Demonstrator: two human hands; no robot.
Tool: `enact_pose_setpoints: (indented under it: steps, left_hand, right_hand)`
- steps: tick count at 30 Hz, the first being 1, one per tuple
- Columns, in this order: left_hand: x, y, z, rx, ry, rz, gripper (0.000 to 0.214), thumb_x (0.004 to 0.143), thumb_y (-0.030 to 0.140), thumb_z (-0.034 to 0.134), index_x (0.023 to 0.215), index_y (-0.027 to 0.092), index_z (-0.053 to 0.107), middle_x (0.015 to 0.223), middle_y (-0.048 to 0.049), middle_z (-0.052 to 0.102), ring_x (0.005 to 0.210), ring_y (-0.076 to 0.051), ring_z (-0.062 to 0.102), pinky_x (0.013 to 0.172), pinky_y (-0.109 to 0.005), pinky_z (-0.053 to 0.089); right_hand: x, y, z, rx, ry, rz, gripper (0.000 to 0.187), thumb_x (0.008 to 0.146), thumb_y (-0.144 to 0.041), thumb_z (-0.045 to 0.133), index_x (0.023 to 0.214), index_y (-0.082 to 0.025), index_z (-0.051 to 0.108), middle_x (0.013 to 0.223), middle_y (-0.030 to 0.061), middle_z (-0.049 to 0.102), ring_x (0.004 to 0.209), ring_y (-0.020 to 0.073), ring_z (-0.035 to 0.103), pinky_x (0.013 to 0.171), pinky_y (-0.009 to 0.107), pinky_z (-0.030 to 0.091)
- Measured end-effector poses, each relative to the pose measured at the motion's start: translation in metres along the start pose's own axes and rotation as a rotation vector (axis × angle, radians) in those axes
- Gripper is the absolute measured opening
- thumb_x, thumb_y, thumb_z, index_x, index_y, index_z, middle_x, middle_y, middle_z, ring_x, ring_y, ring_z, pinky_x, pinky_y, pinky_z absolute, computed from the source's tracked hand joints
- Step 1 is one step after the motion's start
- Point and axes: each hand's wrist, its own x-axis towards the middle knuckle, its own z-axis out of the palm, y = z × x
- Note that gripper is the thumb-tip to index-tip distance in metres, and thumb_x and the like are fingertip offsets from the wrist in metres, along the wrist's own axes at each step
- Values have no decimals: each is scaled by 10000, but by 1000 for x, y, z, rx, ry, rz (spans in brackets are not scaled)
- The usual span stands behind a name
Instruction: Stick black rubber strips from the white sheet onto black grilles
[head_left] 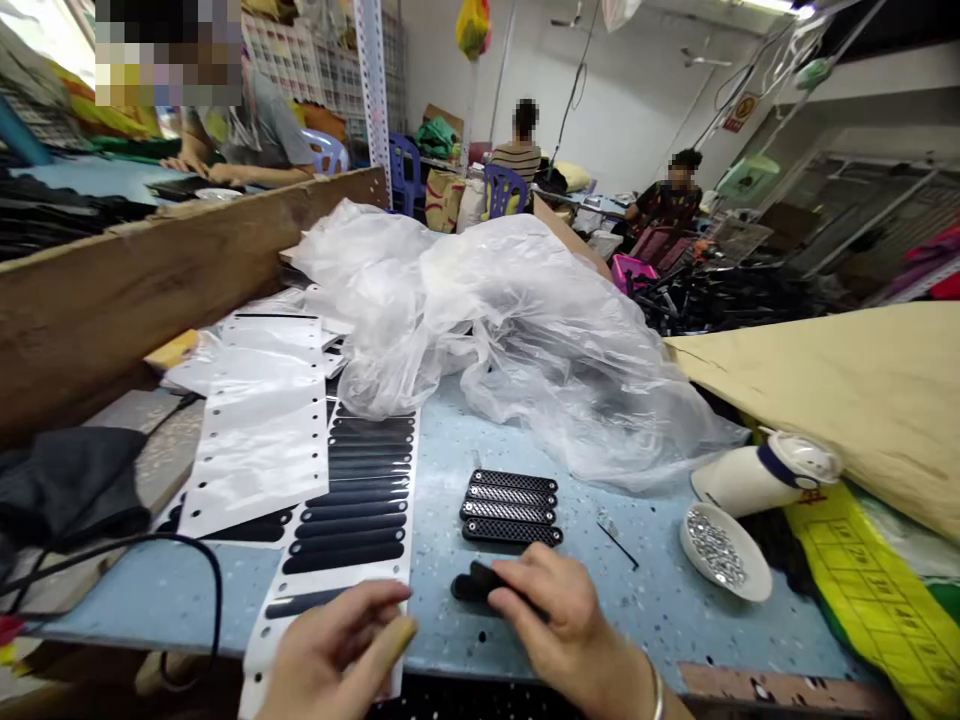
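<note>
My right hand (pixel 559 610) is closed on a black oblong strip piece (pixel 474 583) and holds it just above the blue table (pixel 187 590) near the front edge. My left hand (pixel 337 650) rests with curled fingers on the lower end of a white backing sheet (pixel 352 500) that carries rows of black adhesive strips; whether it grips the sheet is unclear. Just beyond my right hand lies a row of several black textured strip pieces (pixel 511 507).
A small white bowl of shiny studs (pixel 724 550) and a tipped white bottle (pixel 761 472) sit at the right. Crumpled clear plastic (pixel 495 320) fills the middle. More white sheets (pixel 259 430), a wooden divider (pixel 150 280), brown paper (pixel 847 390) and a black cable (pixel 187 545) surround the work spot. Other people sit behind.
</note>
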Motion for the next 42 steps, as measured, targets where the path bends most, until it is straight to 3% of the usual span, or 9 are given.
enact_pose_setpoints:
  steps: [3,5,11,17,20,23,28,34,42]
  left_hand:
    - [31,24,50,-89,-283,-80,321,728,474,728,688,160,676,522,-20,646,347,-101,525,354,-178,315]
    - [47,32,66,-160,-367,-153,366,741,482,721,641,142,627,519,-28,645,315,-71,495,340,-154,218]
    - [66,35,65,-260,-354,-245,365,726,459,751,661,129,609,530,-29,652,316,-53,493,331,-126,216]
    - [73,28,69,-263,-352,-288,371,729,470,745,660,126,624,537,-31,649,311,-48,466,327,-137,247]
    - [75,23,67,-146,-285,-234,362,688,475,765,690,125,670,522,-25,648,299,-63,467,326,-155,240]
    - [78,19,58,10,-159,-114,343,641,435,794,833,158,730,546,-3,665,334,-100,505,365,-199,347]
    - [88,14,45,452,-13,217,180,587,359,810,665,217,733,535,9,659,474,-158,587,486,-234,443]
    - [97,6,58,624,-90,405,153,630,328,749,745,228,762,520,13,667,451,-168,603,496,-240,448]
    - [108,10,63,695,-140,405,161,747,341,669,783,207,750,603,-3,709,531,-177,637,542,-240,450]
  right_hand:
    - [-1,-5,3,-141,-58,-71,214,929,-208,523,1004,-155,717,688,63,600,619,189,552,562,322,428]
    - [-1,-1,0,-181,-27,-95,212,925,-210,529,1029,-144,701,698,70,605,631,198,550,568,329,433]
    - [-10,29,-18,-137,208,-91,154,873,-115,588,998,-129,677,782,104,664,697,219,587,610,353,481]
    - [-15,37,-19,-79,209,-22,136,867,-141,598,955,-163,699,722,79,642,651,207,579,564,341,484]
    - [-14,39,-20,-31,272,20,132,864,-157,613,953,-182,707,720,69,649,645,197,591,561,327,495]
    - [-15,46,-30,-27,300,60,121,853,-152,621,931,-183,707,714,60,653,649,195,602,569,323,504]
    - [-23,63,-45,40,284,171,100,830,-165,653,901,-192,718,803,68,688,728,201,657,641,326,552]
    - [-25,74,-29,43,235,215,109,803,-157,662,883,-179,732,889,99,719,834,224,693,748,349,576]
    - [-11,79,-25,-15,188,228,105,819,-157,623,874,-174,711,804,74,698,732,199,652,681,332,550]
